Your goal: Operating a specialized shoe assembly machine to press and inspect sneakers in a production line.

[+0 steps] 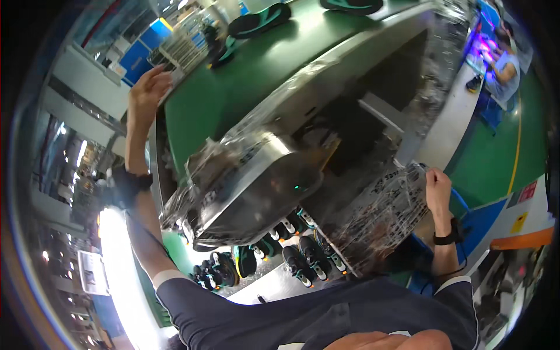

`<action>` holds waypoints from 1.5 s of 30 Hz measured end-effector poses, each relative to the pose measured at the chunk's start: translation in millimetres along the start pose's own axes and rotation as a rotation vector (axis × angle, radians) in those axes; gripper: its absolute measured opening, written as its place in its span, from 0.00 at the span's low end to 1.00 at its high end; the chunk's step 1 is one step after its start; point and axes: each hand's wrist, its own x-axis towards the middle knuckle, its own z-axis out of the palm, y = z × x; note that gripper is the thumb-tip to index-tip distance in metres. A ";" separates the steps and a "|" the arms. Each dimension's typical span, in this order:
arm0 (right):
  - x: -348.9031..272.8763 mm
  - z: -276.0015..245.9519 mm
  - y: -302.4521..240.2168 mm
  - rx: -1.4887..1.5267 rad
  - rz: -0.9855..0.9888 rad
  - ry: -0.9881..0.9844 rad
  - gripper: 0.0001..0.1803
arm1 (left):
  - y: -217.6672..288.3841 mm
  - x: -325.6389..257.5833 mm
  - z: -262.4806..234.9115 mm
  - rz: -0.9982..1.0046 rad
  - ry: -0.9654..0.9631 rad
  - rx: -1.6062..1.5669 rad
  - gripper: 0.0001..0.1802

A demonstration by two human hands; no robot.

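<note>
My left hand is raised at the left edge of a green conveyor belt, its fingers loosely stretched and apart, with nothing visible in them. The nearest item to it is a dark shoe with a teal part on the belt. My right hand is closed at the outer edge of a plastic-wrapped panel; what its fingers hold, if anything, is hidden. Between my arms stands a metal machine housing, partly covered in clear plastic film, with a small green light.
Black-and-teal shoe soles lie at the belt's far end. Several black sneakers stand in rows below the housing, close to my body. A metal bracket juts out near the panel. At the far right a person sits working under purple light.
</note>
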 end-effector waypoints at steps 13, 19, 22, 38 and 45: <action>-4.2 -2.7 -8.2 0.553 0.029 0.162 0.03 | 152.6 190.9 415.4 0.682 -0.285 0.577 0.48; -0.6 -8.5 -4.3 0.594 -0.028 0.159 0.03 | 154.3 188.3 411.1 0.267 -0.225 0.834 0.28; -0.6 -5.1 -5.5 0.621 -0.078 0.169 0.03 | 82.8 203.8 355.5 0.413 -0.076 0.943 0.32; -2.3 -8.2 -3.8 0.561 -0.124 0.148 0.03 | 172.6 -15.9 163.9 0.101 -0.029 0.537 0.31; -9.0 -12.1 -6.5 0.580 -0.295 0.213 0.13 | 224.1 -146.9 150.9 0.138 0.352 0.183 0.19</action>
